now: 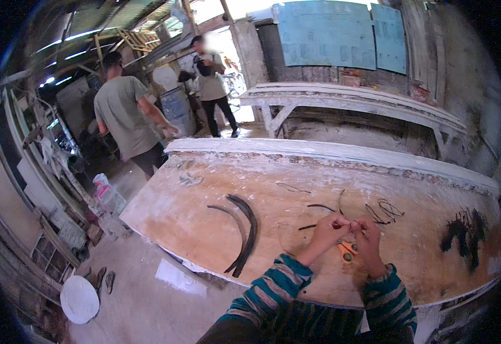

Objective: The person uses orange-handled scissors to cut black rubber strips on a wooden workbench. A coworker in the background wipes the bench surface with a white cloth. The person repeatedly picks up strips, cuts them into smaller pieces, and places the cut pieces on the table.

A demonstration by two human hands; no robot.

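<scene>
My left hand (pixel 329 230) and my right hand (pixel 367 236) meet above the wooden table (pixel 285 172), fingertips pinched together. What they hold is too small to make out; a thin dark strand (pixel 341 199) curves up just beyond them. Under the hands lies an orange tool with round openings (pixel 347 251), apparently scissors, partly covered by my right hand. Short black pieces (pixel 321 206) rest beyond my left hand. Loops of thin black wire or cord (pixel 385 212) are to the right of my fingers.
Long curved black strips (pixel 245 232) lie on the table's left part, a tangled black fibrous bundle (pixel 465 234) at its right. A raised white ledge (pixel 319 150) runs along the far edge. Beyond stand a white bench (pixel 348 97) and two people (pixel 125 112), (pixel 211 86).
</scene>
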